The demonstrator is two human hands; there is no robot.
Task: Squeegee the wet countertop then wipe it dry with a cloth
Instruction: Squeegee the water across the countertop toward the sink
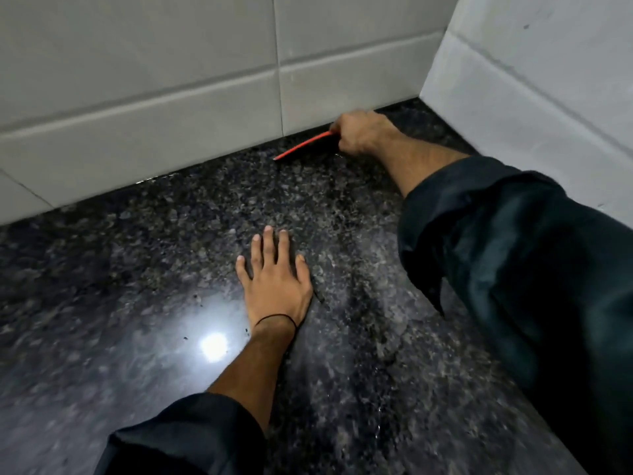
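Observation:
The dark speckled granite countertop (pixel 154 255) fills the lower view and shines wet, with a bright light glare near the middle. My right hand (pixel 359 135) reaches to the far corner and grips a squeegee (pixel 303 145) with a red blade edge. The blade lies on the stone close to the back wall. My left hand (pixel 274 279) rests flat on the counter with fingers spread and holds nothing. A thin black band circles its wrist. No cloth is in view.
Grey-white wall tiles (pixel 171 80) run along the back of the counter. A second tiled wall (pixel 531 80) closes the right side, forming a corner. Both of my dark sleeves are rolled up above the forearm.

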